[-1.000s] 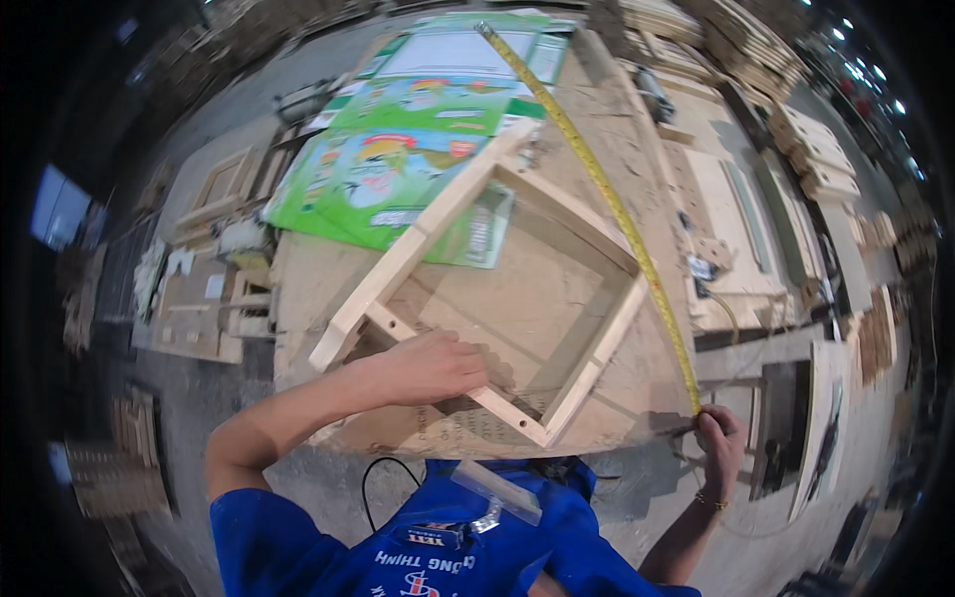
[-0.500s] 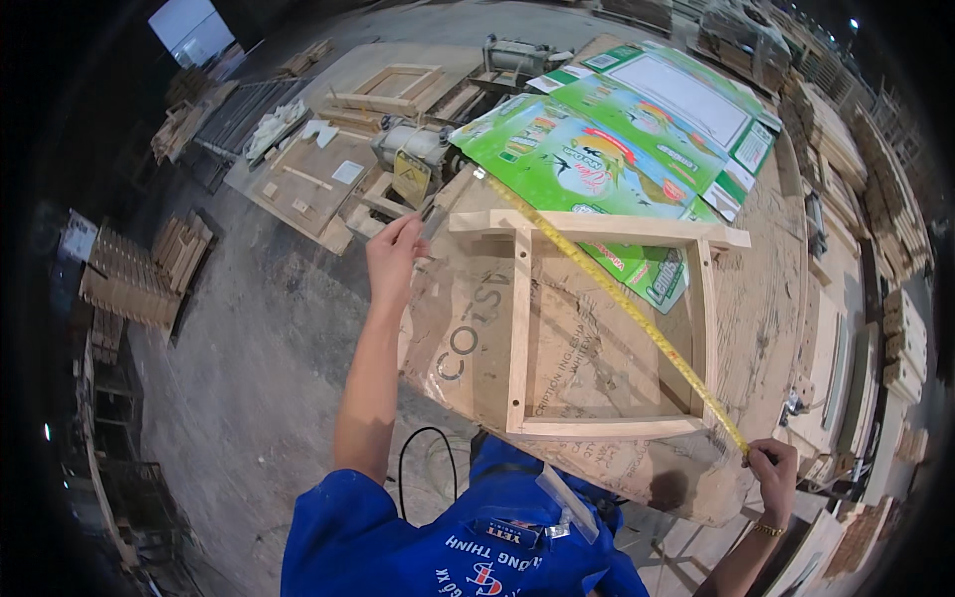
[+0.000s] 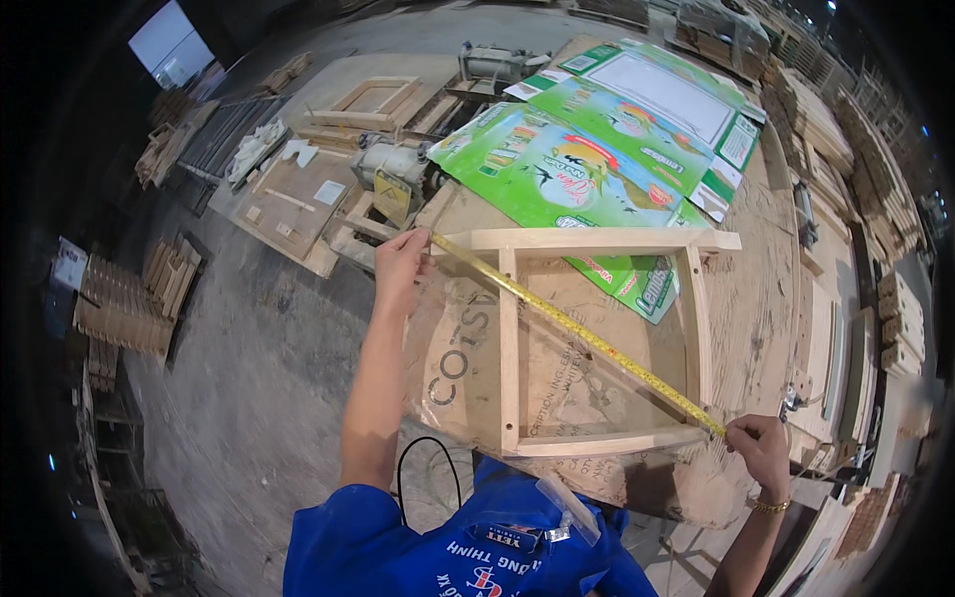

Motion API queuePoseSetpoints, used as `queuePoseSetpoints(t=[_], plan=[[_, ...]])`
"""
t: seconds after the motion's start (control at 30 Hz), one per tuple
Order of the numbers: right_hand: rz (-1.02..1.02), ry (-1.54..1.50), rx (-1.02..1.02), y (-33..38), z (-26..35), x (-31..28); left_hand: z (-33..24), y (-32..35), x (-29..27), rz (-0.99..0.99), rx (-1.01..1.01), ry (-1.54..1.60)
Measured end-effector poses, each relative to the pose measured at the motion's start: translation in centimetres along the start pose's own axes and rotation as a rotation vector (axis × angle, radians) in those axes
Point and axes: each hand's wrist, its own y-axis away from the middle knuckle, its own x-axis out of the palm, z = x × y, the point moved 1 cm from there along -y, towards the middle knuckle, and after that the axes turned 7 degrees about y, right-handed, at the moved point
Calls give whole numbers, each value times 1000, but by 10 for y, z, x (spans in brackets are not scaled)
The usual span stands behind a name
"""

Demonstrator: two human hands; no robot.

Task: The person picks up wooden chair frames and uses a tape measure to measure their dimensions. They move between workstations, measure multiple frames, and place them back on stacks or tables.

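Note:
A yellow tape measure point(image 3: 597, 344) stretches diagonally over a pale wooden frame point(image 3: 509, 368). My left hand point(image 3: 400, 271) is closed at the tape's far-left end, beside the frame's upper left corner. At the lower right corner, my right hand point(image 3: 761, 450) pinches the other end of the tape between thumb and fingers. The frame lies flat, with small dark holes in its two side pieces, and its top rail runs past both sides. Whether a tape case sits inside either hand is hidden.
Under the frame is a worktable point(image 3: 458, 338) covered with printed brown board. A flattened green carton point(image 3: 607, 149) lies on its far part, partly under the frame. Beyond to the left are clamping machinery point(image 3: 393, 164) and another table point(image 3: 298, 204). Stacked wood pieces point(image 3: 900, 323) stand at right.
The tape's far end has come from near the green carton's corner to my left hand, which now grips it. My right hand has shifted slightly up and left.

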Motion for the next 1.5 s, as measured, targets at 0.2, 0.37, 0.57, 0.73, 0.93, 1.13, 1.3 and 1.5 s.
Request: queuePoseSetpoints(t=[0.2,0.37,0.57,0.73,0.93,1.13,1.3,1.5], plan=[[-68,-1,-9,12,-4,0,2,-3,10,-81,30,-128],[-119,114,-96,19,-15,1,-2,-2,14,-99,82,-259],[-57,67,-44,16,-25,4,8,-5,15,-52,120,-158],[-182,41,-196,25,-33,17,15,-14,15,-95,116,-170],[-404,236,-258,25,-41,27,14,-23,3,-54,98,-158],[-420,285,-202,28,-46,38,11,-20,10,-13,87,-202],[-417,287,-204,30,-46,38,10,-17,14,7,103,-173],[-434,276,-225,31,-48,37,12,-19,10,5,93,-151]])
